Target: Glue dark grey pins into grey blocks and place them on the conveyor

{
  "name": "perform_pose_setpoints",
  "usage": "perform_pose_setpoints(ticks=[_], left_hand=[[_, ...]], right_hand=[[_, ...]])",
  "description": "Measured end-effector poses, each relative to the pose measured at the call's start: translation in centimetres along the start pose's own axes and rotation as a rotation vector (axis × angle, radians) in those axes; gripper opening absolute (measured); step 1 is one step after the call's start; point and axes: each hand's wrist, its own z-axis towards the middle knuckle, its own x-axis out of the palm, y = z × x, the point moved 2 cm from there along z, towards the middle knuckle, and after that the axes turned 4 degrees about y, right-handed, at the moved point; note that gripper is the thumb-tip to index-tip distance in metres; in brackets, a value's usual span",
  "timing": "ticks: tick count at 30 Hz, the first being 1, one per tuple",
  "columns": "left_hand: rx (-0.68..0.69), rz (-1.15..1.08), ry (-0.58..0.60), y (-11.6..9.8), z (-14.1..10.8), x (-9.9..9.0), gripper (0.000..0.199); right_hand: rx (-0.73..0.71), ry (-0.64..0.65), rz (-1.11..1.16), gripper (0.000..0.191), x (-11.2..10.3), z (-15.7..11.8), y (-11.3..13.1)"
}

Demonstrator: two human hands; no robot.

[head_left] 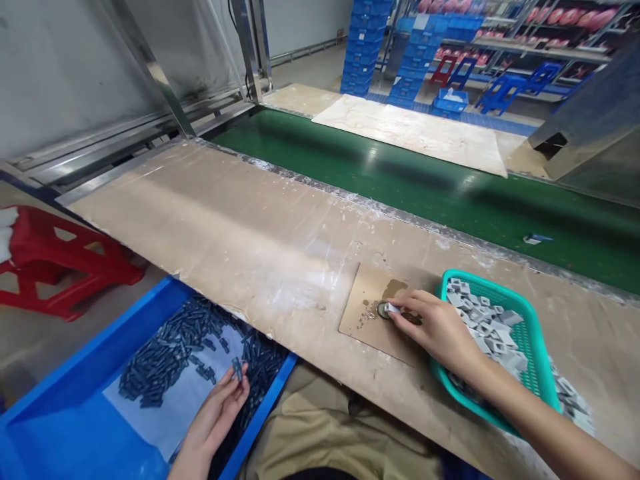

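My left hand (220, 407) is closed on a small dark blue-grey plastic part (237, 368), held at the fingertips above a blue bin (60, 427). Many similar dark parts (155, 357) lie in that bin on a white sheet. My right hand (440, 327) pinches a small light grey block (391, 308) over a small round dish or cap (383, 310). Beneath it lies a square of brown board (363, 293) with wet brown spots. Whether the block touches the round piece, I cannot tell. Beside my right wrist stands a green basket (537, 360) of hollow grey blocks (493, 327).
Loose grey blocks (573, 400) lie right of the basket. Beyond the worktable (225, 220) runs a green conveyor belt (300, 150) carrying a small grey-and-blue piece (536, 239). A red stool (65, 267) stands at left; stacked blue crates (365, 47) are behind.
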Motion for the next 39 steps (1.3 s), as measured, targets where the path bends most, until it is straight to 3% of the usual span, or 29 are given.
perform_pose_setpoints(ticks=[5, 9, 15, 20, 23, 27, 30, 34, 39], left_hand=[[0.031, 0.092, 0.009, 0.2, 1.0, 0.5, 0.037], [0.076, 0.156, 0.062, -0.8, 1.1, 0.8, 0.043], [0.158, 0.393, 0.169, -3.8, -2.4, 3.0, 0.044], [0.255, 0.436, 0.295, -5.1, -6.1, 7.1, 0.034], [0.301, 0.35, 0.439, -4.0, -7.0, 10.6, 0.038], [0.236, 0.2, 0.679, -1.6, -7.3, 15.4, 0.041], [0.215, 0.12, 0.747, -0.4, -7.7, 18.1, 0.033], [0.129, -0.002, 0.777, 0.8, -8.5, 20.3, 0.021], [0.022, -0.088, 0.787, 2.0, -8.7, 20.8, 0.024]], right_hand=[[-0.001, 0.03, -0.068, 0.026, 0.3, -0.1, 0.0], [0.069, 0.004, 0.035, 0.025, -0.4, -0.1, 0.3], [0.264, 0.006, 0.535, 0.029, -2.2, 0.0, 0.5], [0.331, 0.04, 0.86, 0.031, -2.4, -0.4, 0.7], [0.324, 0.052, 0.941, 0.031, -2.3, -0.9, 1.3], [0.289, 0.049, 0.921, 0.029, -2.6, -1.8, 2.5], [0.269, 0.014, 0.868, 0.03, -3.0, -2.3, 3.7], [0.239, -0.046, 0.81, 0.029, -3.0, -2.7, 5.2], [0.255, -0.094, 0.799, 0.028, -2.9, -2.9, 5.8]])
